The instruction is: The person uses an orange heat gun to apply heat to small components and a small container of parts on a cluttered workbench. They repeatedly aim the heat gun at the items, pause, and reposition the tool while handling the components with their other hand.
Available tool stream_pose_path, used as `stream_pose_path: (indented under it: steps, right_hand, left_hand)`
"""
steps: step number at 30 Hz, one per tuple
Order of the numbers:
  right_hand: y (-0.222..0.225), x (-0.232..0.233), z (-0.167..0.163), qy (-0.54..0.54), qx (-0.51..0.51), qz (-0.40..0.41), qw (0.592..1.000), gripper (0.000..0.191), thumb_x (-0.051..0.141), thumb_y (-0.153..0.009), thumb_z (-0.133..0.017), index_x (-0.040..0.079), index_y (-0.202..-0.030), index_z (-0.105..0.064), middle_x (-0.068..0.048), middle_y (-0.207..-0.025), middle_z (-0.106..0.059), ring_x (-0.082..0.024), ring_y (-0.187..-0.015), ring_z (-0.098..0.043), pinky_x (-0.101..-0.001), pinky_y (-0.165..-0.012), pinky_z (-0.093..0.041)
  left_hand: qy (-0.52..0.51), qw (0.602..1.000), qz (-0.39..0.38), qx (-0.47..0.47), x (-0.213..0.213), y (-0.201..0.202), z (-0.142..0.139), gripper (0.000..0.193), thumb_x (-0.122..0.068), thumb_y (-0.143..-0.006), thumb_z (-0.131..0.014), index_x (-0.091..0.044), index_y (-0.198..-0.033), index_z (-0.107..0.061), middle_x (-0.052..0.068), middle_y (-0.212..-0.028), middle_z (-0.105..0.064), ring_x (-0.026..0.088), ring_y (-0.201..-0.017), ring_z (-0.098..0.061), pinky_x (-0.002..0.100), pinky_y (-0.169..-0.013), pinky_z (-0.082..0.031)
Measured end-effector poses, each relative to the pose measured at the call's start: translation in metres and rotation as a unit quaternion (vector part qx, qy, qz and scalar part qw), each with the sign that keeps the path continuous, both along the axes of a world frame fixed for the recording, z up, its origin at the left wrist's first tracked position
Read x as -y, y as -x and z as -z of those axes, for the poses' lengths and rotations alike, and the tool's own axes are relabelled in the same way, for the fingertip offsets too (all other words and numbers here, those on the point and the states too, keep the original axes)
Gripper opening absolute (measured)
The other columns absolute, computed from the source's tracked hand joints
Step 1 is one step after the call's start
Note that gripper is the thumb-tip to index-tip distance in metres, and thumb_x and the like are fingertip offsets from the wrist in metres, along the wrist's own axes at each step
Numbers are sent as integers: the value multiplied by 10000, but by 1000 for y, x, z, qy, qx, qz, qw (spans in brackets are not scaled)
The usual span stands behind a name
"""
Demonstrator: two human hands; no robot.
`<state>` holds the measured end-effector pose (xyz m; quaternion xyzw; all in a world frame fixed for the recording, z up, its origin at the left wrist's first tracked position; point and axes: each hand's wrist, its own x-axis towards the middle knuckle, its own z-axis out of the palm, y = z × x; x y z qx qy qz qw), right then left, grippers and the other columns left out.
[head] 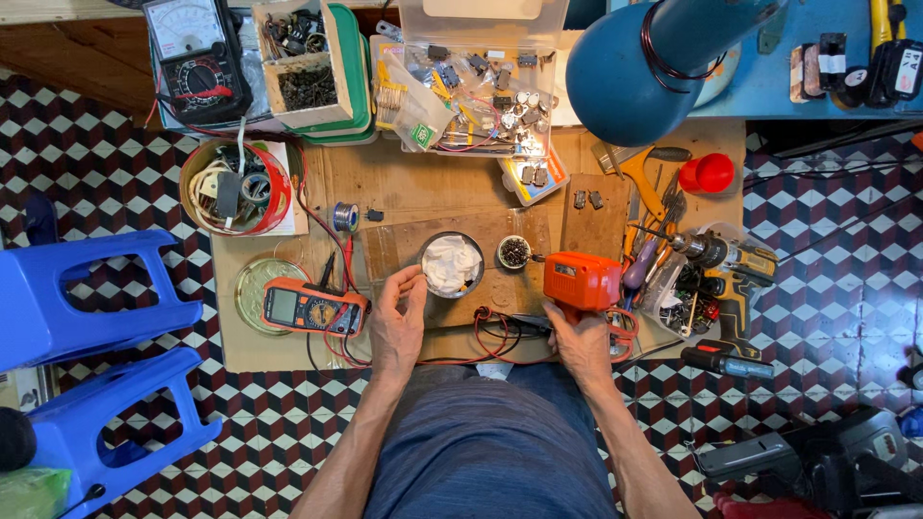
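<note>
The right hand (582, 338) is gripping the handle of an orange soldering gun (581, 281), its tip lying at a small round tin of dark bits (514, 252) on the cardboard work surface (404, 183). The left hand (397, 317) is hovering half open, fingers curled and holding nothing, just beside a round metal bowl of white tissue (452, 263), with an orange digital multimeter (313, 308) lying to its left.

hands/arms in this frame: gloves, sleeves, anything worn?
Both bare: no gloves on the left hand or the right hand, and no sleeves over either forearm as far as the frame shows. No watch, ring or wristband visible. The only clothing in view is the blue-grey fabric over the lap.
</note>
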<state>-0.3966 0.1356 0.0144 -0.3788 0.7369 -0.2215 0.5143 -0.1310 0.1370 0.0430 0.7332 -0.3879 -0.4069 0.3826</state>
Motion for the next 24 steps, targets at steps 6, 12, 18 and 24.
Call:
stream_pose_path:
  steps: [6,12,18,24]
  right_hand:
    - [3,-4,7,4,-23,-13,1000,413,376,-914,-721,-32,-856,-717,-75,-557,-641,-161,-469,-600,-318,-477,-483]
    - [3,-5,13,8,1,6,1000,369,360,-896,-718,-7,-868,-699,-77,-553,-629,-164,-458,-593,-331,-456,-476]
    - [4,-8,10,9,-18,-5,1000,434,371,-916,-725,-52,-820,-720,-79,-556,-650,-156,-470,-614,-303,-482,-495]
    - [8,-31,3,36,26,16,999,350,343,-915,-722,2,-997,-711,-62,-654,-654,-134,-522,-613,-296,-486,-508]
  left_hand:
    - [20,999,4,-29,3,0,6,330,-234,-1003,-626,-32,-1263,-653,101,-1097,-744,149,-1011,-698,294,-855,-571]
    - [25,999,12,-31,4,3,9,336,-237,-997,-635,-34,-1264,-644,101,-1117,-742,151,-1011,-705,301,-831,-586]
    - [33,999,21,7,8,6,6,327,-249,-998,-637,-43,-1251,-662,98,-1107,-763,156,-991,-730,301,-815,-574]
    - [23,999,32,15,9,6,0,321,-234,-1006,-614,-51,-1265,-654,104,-1102,-754,169,-998,-726,306,-820,-591]
